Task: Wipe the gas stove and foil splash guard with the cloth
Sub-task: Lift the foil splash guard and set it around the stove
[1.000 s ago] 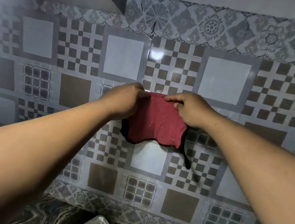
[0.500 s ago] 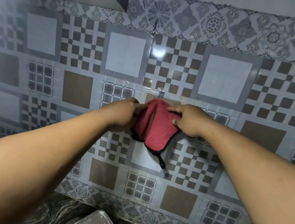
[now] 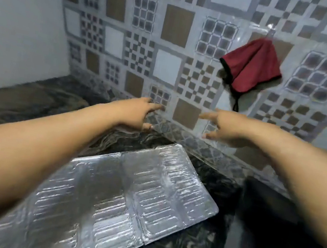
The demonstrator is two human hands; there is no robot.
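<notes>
So the red cloth [image 3: 253, 66] with black edging is up on the tiled wall [image 3: 175, 27] in the upper right of the frame, hanging from a small clear hook [image 3: 271, 32], bunched and drooping with a black loop dangling under it. Neither hand is touching it.

Both arms reach forward into the middle of the frame. The left hand [image 3: 138, 114] has its fingers spread and loose, gripping nothing, close to the wall's bottom row of tiles. The right hand [image 3: 226, 128] is the same, fingers apart and empty, just below the cloth.

The foil splash guard [image 3: 118, 199] lies flat on the dark marbled bench [image 3: 31, 98], filling the lower centre, shiny and ribbed. The black gas stove [image 3: 273, 241] sits at lower right, just beside the foil; it's pretty blurry.
</notes>
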